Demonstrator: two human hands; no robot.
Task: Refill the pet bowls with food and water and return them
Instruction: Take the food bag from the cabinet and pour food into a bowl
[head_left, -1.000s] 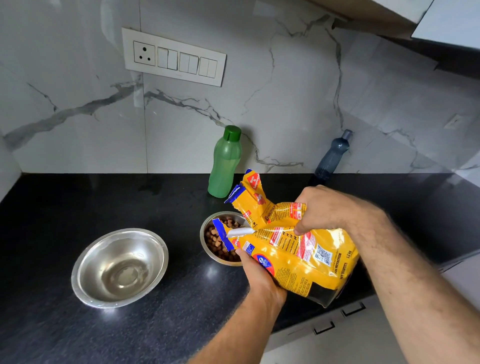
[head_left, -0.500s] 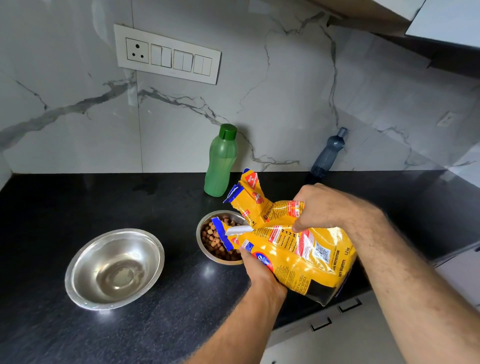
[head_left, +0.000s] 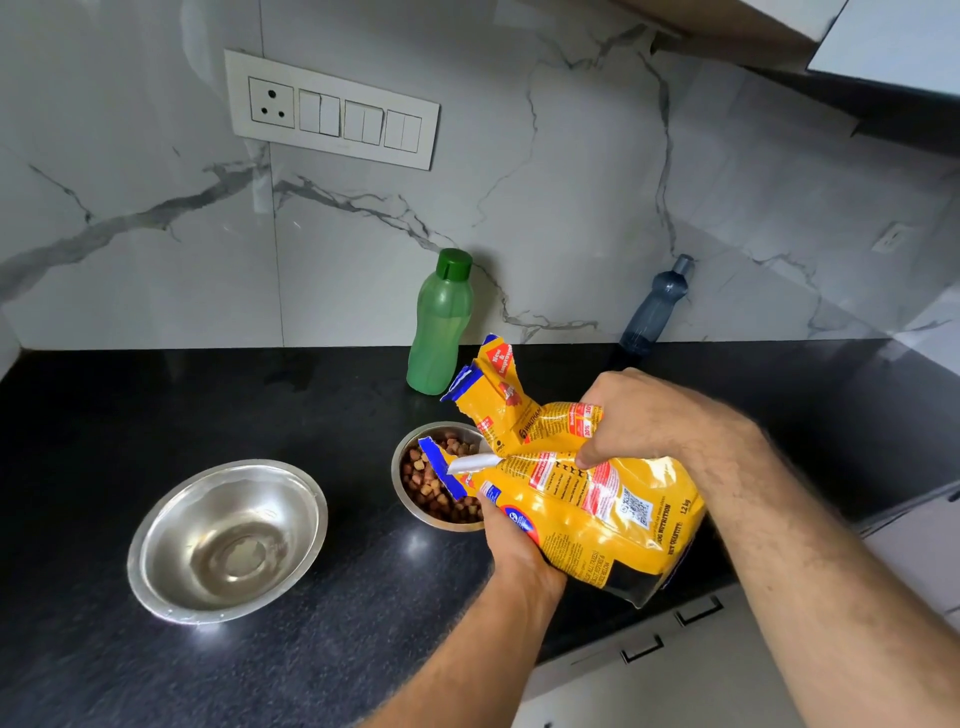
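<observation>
Both forearms come in from the bottom of the frame over the black table (head_left: 156, 675). Right hand (head_left: 639, 415) sits on top of the yellow food bag (head_left: 587, 499), knuckles up, fingers curled down and clamped on the bag's crumpled neck, thumb tip pressing into the front panel. Left hand (head_left: 511, 545) is under the bag's lower left side, palm against it, fingers wrapped round the underside so most of them are hidden; thumb lies along the bag edge near the blue strip. Bag is held off the table, tilted, with its torn blue-edged mouth pointing left and down, right over the small steel bowl (head_left: 410, 499). That bowl stands on the table just left of the left hand, partly covered by the bag mouth, and holds brown kibble (head_left: 428, 480). Bag mouth overlaps the bowl rim in view; can't tell if it touches. Larger steel bowl (head_left: 228, 540) sits well left of both hands, upright, with a little clear liquid at the bottom. Green bottle (head_left: 441, 325) with a green cap stands upright at the back, just behind the bag's upper flap. Dark grey bottle (head_left: 655, 306) leans against the marble wall (head_left: 571, 182) further right. White switch panel (head_left: 332, 109) is on the wall up left.
</observation>
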